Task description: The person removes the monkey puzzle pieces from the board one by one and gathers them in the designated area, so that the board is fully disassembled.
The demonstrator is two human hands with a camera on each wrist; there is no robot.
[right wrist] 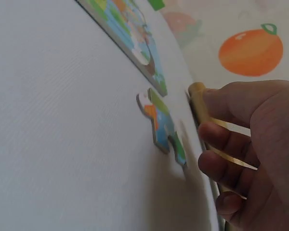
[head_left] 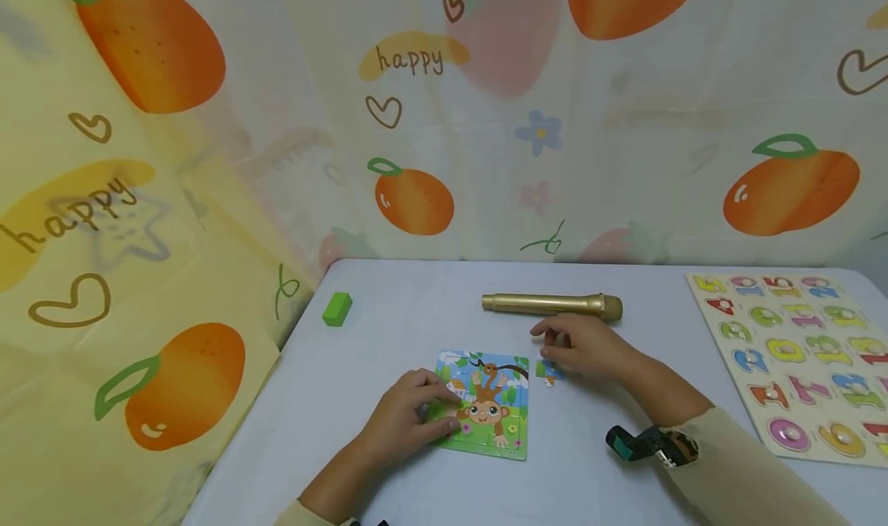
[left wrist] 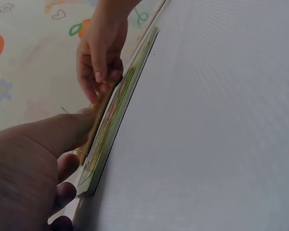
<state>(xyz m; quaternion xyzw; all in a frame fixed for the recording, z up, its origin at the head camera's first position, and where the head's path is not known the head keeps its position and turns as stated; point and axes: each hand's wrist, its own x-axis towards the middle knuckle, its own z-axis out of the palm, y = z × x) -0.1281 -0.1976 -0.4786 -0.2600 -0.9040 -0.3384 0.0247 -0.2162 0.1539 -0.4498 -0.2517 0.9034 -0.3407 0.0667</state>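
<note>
A square monkey jigsaw puzzle (head_left: pixel 509 414) lies on the white table before me. My left hand (head_left: pixel 405 414) is at its left edge, thumb and fingers apart with nothing between them. In the left wrist view, that hand's thumb (left wrist: pixel 62 132) overlaps the board. A loose puzzle piece (right wrist: pixel 161 122) in blue, green and orange lies flat beyond the board's right edge. Over this piece hovers my right hand (head_left: pixel 586 348), fingers loosely bent and holding nothing. The right wrist view shows the fingertips (right wrist: pixel 209 161) apart from the piece.
Behind the right hand lies a gold toy microphone (head_left: pixel 541 304). A green block (head_left: pixel 338 308) sits at the back left. On the right is a number board (head_left: pixel 745 426) with colourful knobbed pieces. A fruit-patterned curtain (head_left: pixel 479 148) hangs along the table's back edge.
</note>
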